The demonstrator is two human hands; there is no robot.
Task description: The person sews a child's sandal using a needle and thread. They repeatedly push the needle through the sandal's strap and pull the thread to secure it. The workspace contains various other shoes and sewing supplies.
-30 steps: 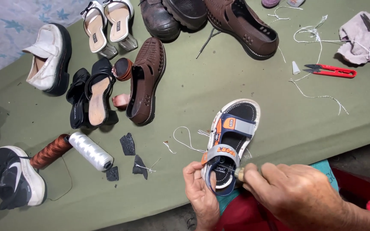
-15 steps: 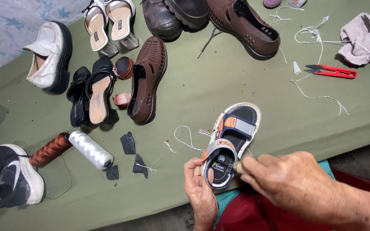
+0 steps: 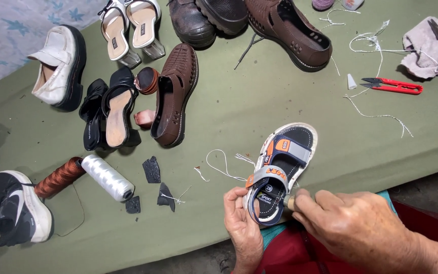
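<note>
Navy, grey and orange, the small strapped sandal has a white sole edge; its heel is pinched in the left hand at the green cloth's near edge. The right hand grips a pale tool handle against the heel. Left of the sandal lie two thread spools; beyond it, one red snips.
</note>
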